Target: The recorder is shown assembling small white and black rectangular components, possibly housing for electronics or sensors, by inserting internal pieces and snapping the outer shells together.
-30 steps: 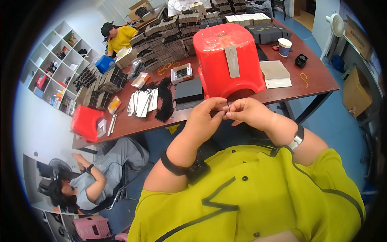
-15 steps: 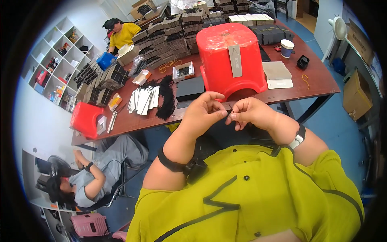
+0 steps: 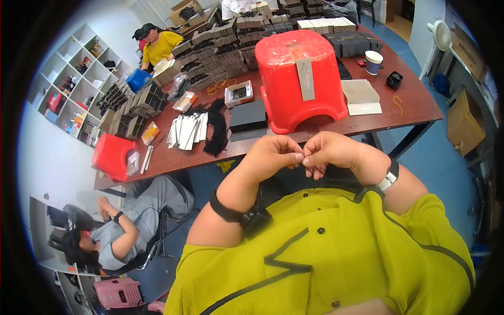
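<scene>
The room was brightly and evenly lit. A pale glare was cast on the top of the large red stool (image 3: 281, 79), while shadow was gathered beneath the desk (image 3: 415, 107). Straight edges were bowed by the fisheye lens, the far-left shelf (image 3: 66, 51) was slanted, and the borders were swallowed in black. Fine detail between the fingers (image 3: 287, 158) was rendered too small to be made out.

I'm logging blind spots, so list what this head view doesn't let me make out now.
All in the head view:
- Anything between the left hand and right hand: too small, and covered by fingers.
- Tabletop behind the large red stool: hidden by the stool.
- Dark pieces in the white box: too small to identify.
- Person in white: cut off by the upper edge.
</scene>
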